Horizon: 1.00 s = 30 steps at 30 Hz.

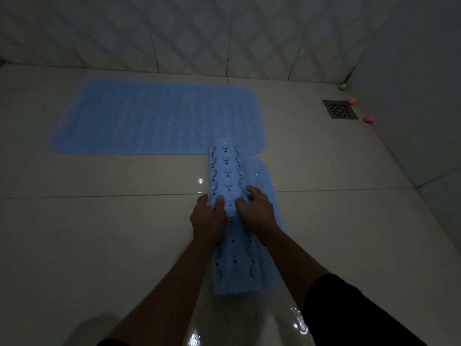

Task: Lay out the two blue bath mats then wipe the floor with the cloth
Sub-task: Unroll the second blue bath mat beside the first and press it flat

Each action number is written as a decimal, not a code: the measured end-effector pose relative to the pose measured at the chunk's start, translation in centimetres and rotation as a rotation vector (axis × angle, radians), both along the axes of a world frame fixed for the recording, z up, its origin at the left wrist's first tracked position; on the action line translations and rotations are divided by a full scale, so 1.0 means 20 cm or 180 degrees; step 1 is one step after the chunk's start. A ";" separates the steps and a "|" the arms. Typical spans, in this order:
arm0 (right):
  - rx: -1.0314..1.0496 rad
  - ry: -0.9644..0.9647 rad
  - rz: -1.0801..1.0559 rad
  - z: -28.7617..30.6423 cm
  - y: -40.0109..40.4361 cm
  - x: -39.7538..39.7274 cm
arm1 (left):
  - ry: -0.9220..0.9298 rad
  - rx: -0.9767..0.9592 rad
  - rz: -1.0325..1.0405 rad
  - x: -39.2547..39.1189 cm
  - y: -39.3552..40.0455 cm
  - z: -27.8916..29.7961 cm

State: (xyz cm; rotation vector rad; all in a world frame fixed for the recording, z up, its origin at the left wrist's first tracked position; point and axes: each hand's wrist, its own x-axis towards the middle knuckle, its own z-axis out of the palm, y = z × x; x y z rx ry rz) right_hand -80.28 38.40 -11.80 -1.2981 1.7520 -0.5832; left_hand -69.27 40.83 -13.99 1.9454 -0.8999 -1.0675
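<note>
Here, left hand and right hand grip the folded blue mat with curled fingers; the other mat lies flat on the floor.

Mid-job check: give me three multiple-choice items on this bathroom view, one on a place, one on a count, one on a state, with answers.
1. The floor drain lies
A. far right, near the wall
B. under the flat mat
C. between the forearms

2. Small coloured objects beside the drain:
A. one
B. three
C. five

3. The second mat is
A. spread flat
B. still rolled or folded, suction cups up
C. hung on the wall

Answers:
1 A: it sits in bare tile at right.
2 B: green, orange, pink.
3 B: left hand and right hand grip it; the flat mat lies beyond.
</note>
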 end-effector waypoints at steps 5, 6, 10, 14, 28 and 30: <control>-0.0126 0.0069 0.0015 -0.04 -0.04 0.04 | -0.0501 -0.0213 0.0293 0.07 0.00 0.03; -0.0163 0.0030 0.0027 -0.05 -0.03 0.05 | -0.0517 -0.0187 0.0292 0.08 0.00 0.02; -0.0301 -0.0362 -0.0005 -0.09 -0.03 0.13 | -0.0485 0.0162 0.0230 0.15 0.01 0.04; -0.0233 -0.0345 -0.0206 -0.08 -0.07 0.20 | -0.0588 0.0157 0.0289 0.21 0.03 0.06; 0.0338 -0.0925 -0.0039 -0.14 -0.05 0.38 | -0.1464 0.0027 0.0229 0.33 0.00 0.07; 0.0250 -0.0927 0.0193 -0.16 -0.04 0.38 | -0.1454 -0.0110 0.0220 0.36 0.01 0.06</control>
